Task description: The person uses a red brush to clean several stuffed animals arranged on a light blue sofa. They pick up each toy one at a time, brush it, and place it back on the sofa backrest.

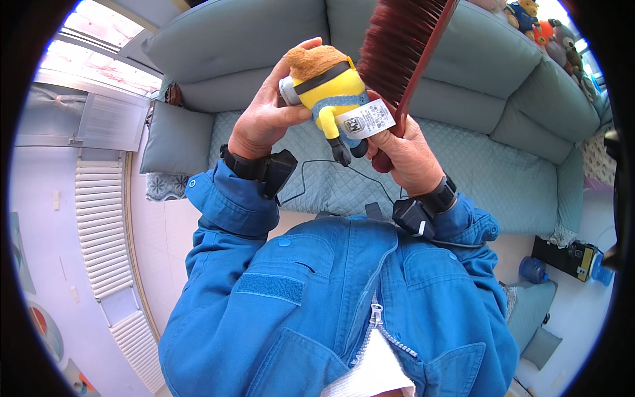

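Note:
My left hand (265, 111) grips a small yellow plush toy (330, 89) by its head end, thumb on its face side. The toy has a brown fuzzy top, a black strap, a silver-grey goggle, blue overalls and black hands and feet. A white fabric tag (367, 119) bearing writing hangs from it. In my right hand (409, 154) is the handle of a dark red bristle brush (404, 54), held upright with its bristles towards the toy. The right fingers are also at the toy's lower end, partly hidden by the tag.
Beyond the hands stands a grey-green sofa (461, 104) with a quilted seat cover (496, 173). A grey cushion (176, 136) leans at its left end. Several plush toys (565, 44) sit along the backrest at the upper right. A thin black cable (303, 176) runs between the wrist devices.

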`<act>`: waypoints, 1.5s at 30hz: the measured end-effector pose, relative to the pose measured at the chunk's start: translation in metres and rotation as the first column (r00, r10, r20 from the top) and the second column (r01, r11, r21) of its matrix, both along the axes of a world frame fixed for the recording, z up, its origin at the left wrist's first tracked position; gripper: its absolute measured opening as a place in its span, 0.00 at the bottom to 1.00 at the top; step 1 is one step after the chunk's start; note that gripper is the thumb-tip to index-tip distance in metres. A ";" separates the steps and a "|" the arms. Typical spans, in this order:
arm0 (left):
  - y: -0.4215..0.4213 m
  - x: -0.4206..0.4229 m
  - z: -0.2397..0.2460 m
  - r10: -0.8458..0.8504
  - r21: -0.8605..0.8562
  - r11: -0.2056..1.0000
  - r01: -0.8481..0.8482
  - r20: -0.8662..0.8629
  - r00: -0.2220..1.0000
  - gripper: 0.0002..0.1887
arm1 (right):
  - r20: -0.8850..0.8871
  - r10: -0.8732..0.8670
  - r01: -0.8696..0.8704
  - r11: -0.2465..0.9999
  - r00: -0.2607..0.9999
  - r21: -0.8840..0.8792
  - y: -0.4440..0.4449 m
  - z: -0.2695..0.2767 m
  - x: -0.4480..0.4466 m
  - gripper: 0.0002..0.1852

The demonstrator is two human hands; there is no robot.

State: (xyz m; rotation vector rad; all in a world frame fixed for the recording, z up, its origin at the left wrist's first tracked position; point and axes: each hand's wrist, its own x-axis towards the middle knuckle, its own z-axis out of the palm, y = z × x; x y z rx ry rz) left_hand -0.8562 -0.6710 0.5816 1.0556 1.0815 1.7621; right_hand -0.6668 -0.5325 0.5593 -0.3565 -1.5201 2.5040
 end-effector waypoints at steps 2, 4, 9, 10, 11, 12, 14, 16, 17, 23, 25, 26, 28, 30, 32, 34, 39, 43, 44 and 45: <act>0.002 0.001 -0.001 -0.007 -0.003 1.000 0.007 0.001 1.000 0.51 | 0.002 -0.029 0.029 0.999 1.000 0.032 -0.001 0.001 0.000 0.28; 0.003 0.002 -0.001 -0.015 -0.005 1.000 0.015 0.006 1.000 0.52 | 0.029 -0.053 0.052 0.998 0.998 0.025 0.000 0.001 0.000 0.27; 0.003 0.002 0.000 -0.027 -0.023 0.999 0.026 -0.075 0.997 0.52 | -0.007 -0.105 0.104 0.989 0.994 -0.108 0.000 -0.005 0.000 0.26; 0.002 0.002 0.000 -0.028 -0.036 0.999 0.025 -0.077 0.997 0.53 | -0.004 -0.113 0.111 0.985 0.994 -0.133 0.000 -0.006 0.000 0.26; 0.002 0.003 0.000 -0.018 -0.052 0.999 0.015 -0.067 0.998 0.53 | 0.011 -0.085 0.086 0.988 0.996 -0.131 0.000 -0.007 0.001 0.26; 0.002 0.003 0.000 -0.008 -0.067 0.998 0.004 -0.058 0.998 0.53 | 0.025 -0.060 0.062 0.990 0.998 -0.127 0.000 -0.007 0.002 0.27; 0.005 0.005 0.000 0.004 -0.044 0.999 -0.006 -0.041 0.999 0.54 | 0.041 -0.045 0.050 0.990 0.998 -0.134 0.001 -0.007 0.005 0.27; 0.010 0.007 -0.002 0.026 -0.004 1.000 -0.026 -0.039 0.999 0.51 | 0.052 -0.066 0.073 0.984 0.996 -0.162 0.001 -0.006 0.007 0.27; 0.012 0.008 -0.002 -0.028 -0.016 0.999 0.028 0.000 1.000 0.49 | 0.026 -0.060 0.064 0.982 0.998 -0.179 0.000 -0.005 0.008 0.27; 0.016 0.022 -0.013 -0.133 -0.040 0.987 0.154 0.321 0.938 0.41 | -0.011 0.006 -0.009 0.975 1.000 -0.223 0.001 -0.006 0.009 0.23; 0.016 0.023 -0.016 -0.176 -0.029 0.978 0.204 0.395 0.901 0.40 | 0.040 -0.040 0.045 0.990 0.998 -0.136 0.001 -0.006 0.011 0.20; 0.015 0.025 -0.017 -0.192 -0.021 0.975 0.222 0.425 0.884 0.40 | 0.058 -0.049 0.054 0.994 0.997 -0.096 0.002 -0.006 0.013 0.19; 0.014 0.028 -0.018 -0.199 -0.008 0.974 0.228 0.459 0.866 0.40 | 0.044 -0.094 0.095 0.995 0.995 -0.016 0.002 -0.005 0.018 0.17; 0.013 0.033 -0.019 -0.192 0.004 0.977 0.215 0.466 0.864 0.38 | 0.124 -0.089 0.084 0.996 0.988 0.040 0.004 -0.003 0.024 0.16; 0.013 0.037 -0.019 -0.163 -0.006 0.982 0.188 0.472 0.867 0.38 | 0.149 -0.071 0.058 0.994 0.986 0.089 0.005 -0.002 0.029 0.16; 0.011 0.038 -0.018 -0.121 -0.037 0.987 0.156 0.467 0.876 0.37 | 0.163 -0.072 0.053 0.991 0.984 0.122 0.006 -0.001 0.032 0.16; 0.006 0.035 -0.013 -0.085 -0.132 0.978 0.161 0.452 0.888 0.36 | 0.136 -0.201 0.167 0.960 0.970 0.225 0.009 0.000 0.039 0.16; 0.006 0.043 -0.013 -0.038 -0.197 0.974 0.111 0.338 0.940 0.35 | 0.177 -0.199 0.144 0.948 0.964 0.285 0.012 0.006 0.046 0.16; 0.006 0.043 -0.012 -0.007 -0.204 0.976 0.070 0.293 0.956 0.35 | 0.152 -0.204 0.144 0.931 0.967 0.336 0.012 0.009 0.048 0.16; 0.005 0.043 -0.011 0.050 -0.244 0.970 0.009 0.237 0.970 0.34 | 0.096 -0.184 0.134 0.914 0.978 0.382 0.012 0.012 0.050 0.17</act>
